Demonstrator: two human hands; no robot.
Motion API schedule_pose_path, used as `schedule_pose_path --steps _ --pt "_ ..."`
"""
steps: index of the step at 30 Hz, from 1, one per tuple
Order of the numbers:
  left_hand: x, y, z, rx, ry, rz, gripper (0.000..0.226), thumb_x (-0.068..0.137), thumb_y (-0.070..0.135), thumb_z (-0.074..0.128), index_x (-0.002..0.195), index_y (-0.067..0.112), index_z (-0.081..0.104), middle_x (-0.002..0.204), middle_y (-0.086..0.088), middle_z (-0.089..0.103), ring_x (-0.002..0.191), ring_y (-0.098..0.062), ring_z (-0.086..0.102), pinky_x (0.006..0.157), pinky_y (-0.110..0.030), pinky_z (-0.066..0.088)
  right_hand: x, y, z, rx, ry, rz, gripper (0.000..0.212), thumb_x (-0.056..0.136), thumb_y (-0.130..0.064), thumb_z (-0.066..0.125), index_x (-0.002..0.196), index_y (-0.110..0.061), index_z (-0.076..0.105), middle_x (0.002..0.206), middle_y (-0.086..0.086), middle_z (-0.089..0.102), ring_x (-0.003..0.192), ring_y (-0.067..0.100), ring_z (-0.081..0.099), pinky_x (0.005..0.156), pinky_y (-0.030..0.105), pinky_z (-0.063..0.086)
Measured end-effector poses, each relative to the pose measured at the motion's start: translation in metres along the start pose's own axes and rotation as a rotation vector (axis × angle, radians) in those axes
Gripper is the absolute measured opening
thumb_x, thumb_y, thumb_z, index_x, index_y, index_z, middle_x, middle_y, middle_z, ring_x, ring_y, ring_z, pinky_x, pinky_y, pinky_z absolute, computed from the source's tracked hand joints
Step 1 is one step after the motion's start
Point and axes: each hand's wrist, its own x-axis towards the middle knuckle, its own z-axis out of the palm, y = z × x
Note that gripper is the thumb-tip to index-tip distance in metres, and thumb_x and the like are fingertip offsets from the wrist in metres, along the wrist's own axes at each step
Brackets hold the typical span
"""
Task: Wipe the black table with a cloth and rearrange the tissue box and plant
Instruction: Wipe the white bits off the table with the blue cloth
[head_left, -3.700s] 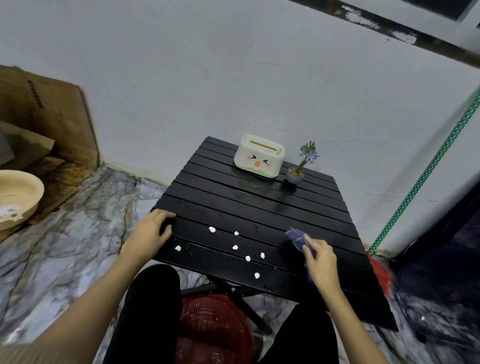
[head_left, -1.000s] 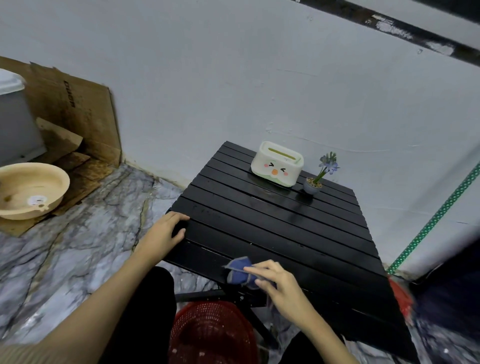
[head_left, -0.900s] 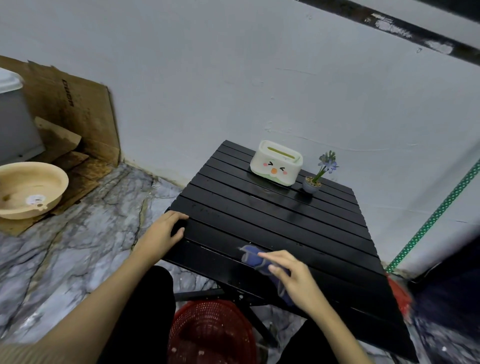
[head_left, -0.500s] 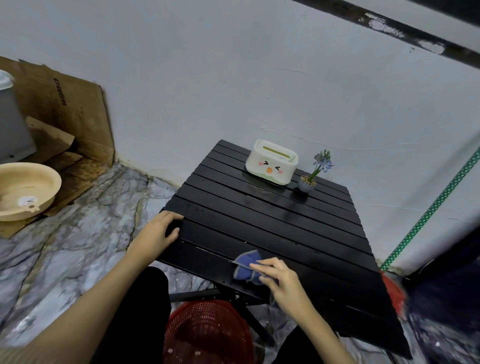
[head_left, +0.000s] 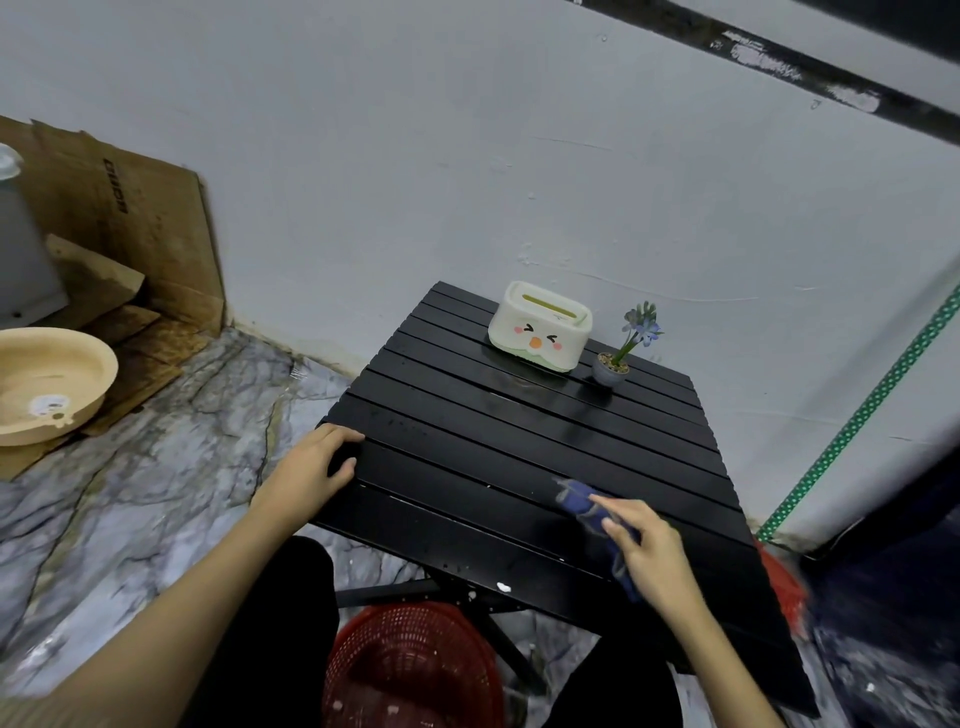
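The black slatted table (head_left: 519, 447) stands against the wall. At its far edge sits a white tissue box (head_left: 540, 332) with a cartoon face, and a small potted plant (head_left: 621, 353) with blue flowers stands just to its right. My right hand (head_left: 649, 551) presses a blue cloth (head_left: 582, 501) onto the near right part of the tabletop. My left hand (head_left: 317, 467) grips the table's near left corner. One white crumb (head_left: 503, 587) lies at the near edge.
A red mesh basket (head_left: 415, 670) sits on the marble floor under the table, between my knees. A beige basin (head_left: 47, 384) and cardboard (head_left: 130, 223) lie at the left. Another red object (head_left: 784, 582) is at the table's right.
My right hand has slid the cloth from the near middle of the table toward the right. The white crumbs seen earlier are gone from the tabletop, save one. My left hand has stayed put.
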Motion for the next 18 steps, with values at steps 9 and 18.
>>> schedule_pose_path --steps 9,18 --pt "0.0 -0.001 -0.001 -0.003 -0.003 0.0 0.026 0.084 0.009 0.055 0.11 0.013 0.056 0.116 -0.007 0.058 0.107 -0.023 0.056 0.093 -0.035 0.043 -0.046 -0.036 0.06 -0.082 -0.338 -0.168 0.034 0.087 -0.019 0.043 0.114 -0.027 0.061 0.105 -0.013 0.049 0.102 -0.015 0.034 0.09 0.0 0.027" --pt "-0.002 0.002 -0.001 -0.002 0.018 0.004 0.026 0.083 0.006 0.057 0.109 0.01 0.058 0.114 -0.009 0.06 0.107 -0.025 0.056 0.093 -0.036 0.043 -0.02 -0.01 -0.006 0.048 0.027 -0.022 0.037 0.084 -0.009 0.059 0.097 -0.043 0.064 0.096 -0.017 0.067 0.095 0.005 0.06 0.078 -0.001 0.035"
